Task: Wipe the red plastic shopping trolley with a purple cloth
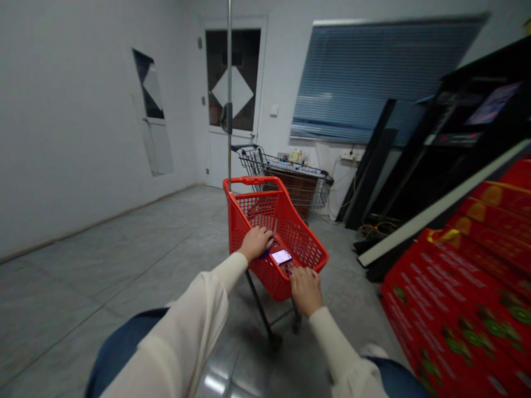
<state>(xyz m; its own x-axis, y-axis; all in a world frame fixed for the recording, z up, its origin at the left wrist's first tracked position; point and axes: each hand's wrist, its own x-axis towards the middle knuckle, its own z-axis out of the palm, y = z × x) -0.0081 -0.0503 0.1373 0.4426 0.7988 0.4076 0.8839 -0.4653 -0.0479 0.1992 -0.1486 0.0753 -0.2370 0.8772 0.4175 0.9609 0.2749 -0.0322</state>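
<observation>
In front of me stands a small red plastic shopping cart [305, 235] with a lattice basket on dark legs. My left hand [256, 243] is closed over the basket's left rim, its fingers curling inward. A purple-blue patch shows under its fingers, too small to make out. At the near end, my right hand [307, 288] has its fingers bent over the rim. Between the two hands a phone [282, 257] with a bright screen lies inside the basket.
A metal pole [229, 66] rises at the cart's handle. Behind is a wire shopping cart [323, 188] with a brown box [290, 190]. Red cartons [452, 298] are stacked at the right, beside a slanted white board [415, 221] and dark panels [367, 171]. A door [234, 149] stands at the back.
</observation>
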